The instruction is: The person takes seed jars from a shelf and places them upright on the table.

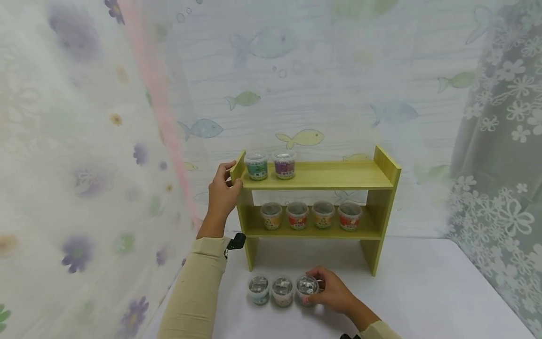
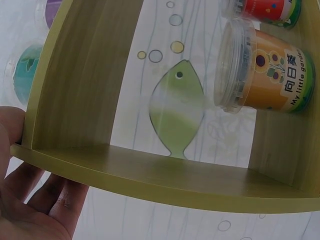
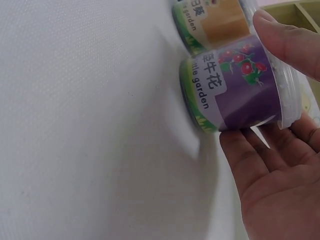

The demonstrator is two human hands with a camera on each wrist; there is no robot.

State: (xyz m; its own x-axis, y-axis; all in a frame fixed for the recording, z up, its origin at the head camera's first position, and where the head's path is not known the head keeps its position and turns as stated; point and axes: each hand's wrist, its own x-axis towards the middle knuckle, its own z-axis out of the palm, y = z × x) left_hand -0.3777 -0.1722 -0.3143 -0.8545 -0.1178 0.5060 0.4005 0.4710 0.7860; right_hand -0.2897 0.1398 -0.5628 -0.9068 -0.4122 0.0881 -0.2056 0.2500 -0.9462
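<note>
My left hand [image 1: 224, 190] grips the upper left side panel of a yellow-green wooden shelf [image 1: 313, 186], and several of its fingers show beyond the panel edge in the left wrist view. On the white table in front of the shelf, my right hand [image 1: 332, 292] holds a clear-lidded plastic cup [image 3: 250, 87] between thumb and fingers. Its label is purple with red flowers and reads "little garden". Left of it in the head view stand two more lidded cups, a middle cup [image 1: 282, 292] and a left cup [image 1: 259, 290].
The top board bears a teal-labelled cup [image 1: 256, 167] and a purple-labelled cup [image 1: 285, 165] at its left. Several cups with orange and red labels, such as a sunflower cup [image 2: 275, 70], line the lower board. Fish-print curtain [image 1: 322, 94] hangs behind; flowered curtain [image 1: 84, 188] hangs left.
</note>
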